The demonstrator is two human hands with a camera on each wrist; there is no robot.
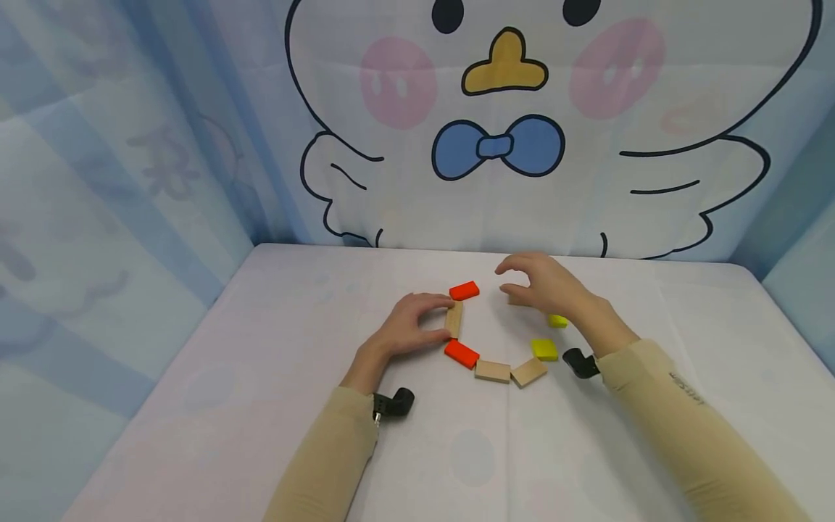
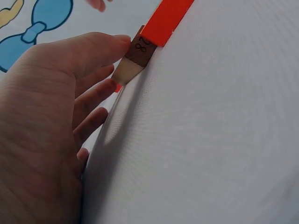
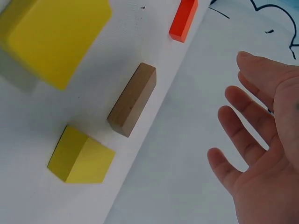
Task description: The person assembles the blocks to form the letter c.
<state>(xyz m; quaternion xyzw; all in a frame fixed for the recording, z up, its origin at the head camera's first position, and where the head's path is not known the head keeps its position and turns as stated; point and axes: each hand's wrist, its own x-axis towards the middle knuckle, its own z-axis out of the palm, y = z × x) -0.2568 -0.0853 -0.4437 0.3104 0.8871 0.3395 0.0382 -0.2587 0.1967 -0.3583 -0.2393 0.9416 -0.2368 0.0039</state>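
Step in hand, by my guess: setting blocks into ring on table (image 1: 274, 435). Left hand (image 1: 407, 326) pinches plain wooden block (image 1: 454, 319) between two red blocks (image 1: 464, 291), (image 1: 461, 353). Right hand (image 1: 544, 286) hovers above gap in ring, fingers loosely curled, empty; yellow block (image 1: 557, 320) just beside its wrist. Next move likely calls for nudging plain block into line, gently.

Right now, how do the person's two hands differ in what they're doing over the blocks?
The left hand pinches a plain wooden block lying on the table; the right hand hovers with loosely curved fingers and holds nothing. The left sits by the red blocks, the right above a yellow block. Both wear beige sleeves.
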